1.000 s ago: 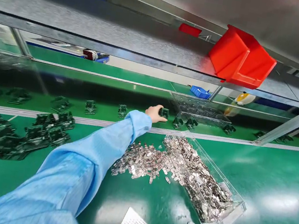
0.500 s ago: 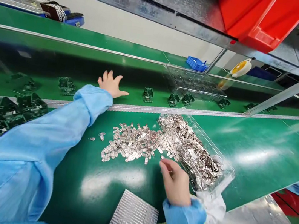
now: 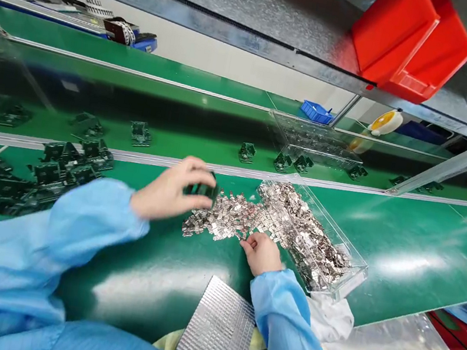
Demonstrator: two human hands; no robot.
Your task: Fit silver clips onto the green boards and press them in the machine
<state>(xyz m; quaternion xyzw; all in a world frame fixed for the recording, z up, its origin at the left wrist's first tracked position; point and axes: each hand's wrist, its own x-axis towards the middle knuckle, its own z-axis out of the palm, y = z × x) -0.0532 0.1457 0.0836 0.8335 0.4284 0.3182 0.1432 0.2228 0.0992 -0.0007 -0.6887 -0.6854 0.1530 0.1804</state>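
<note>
My left hand [image 3: 180, 189] is closed round a small dark green circuit board [image 3: 203, 188], raised just left of a loose pile of small silver metal pieces [image 3: 226, 216]. The fingers hide part of the board. At the pile's near right edge, my right hand [image 3: 261, 254] has thumb and fingertips pinched together; whatever lies between them is too small to make out. Beside it stands a clear plastic tray [image 3: 358, 273] filled with more of the same metal pieces, spilling over its left side. A silver gridded block [image 3: 219, 331] lies at the near edge, below my right hand.
Several circuit boards [image 3: 55, 169] are heaped on the left. Others stand along the green conveyor belt [image 3: 202, 146] behind the metal rail. A metal shelf with a red bin [image 3: 412, 43] overhangs the bench. A white cloth [image 3: 330, 318] lies by the tray's near end.
My left hand, open and reaching over the belt before, has come back toward the pile with a circuit board in it. My right hand has shifted slightly left and stays pinched. The view has shifted too.
</note>
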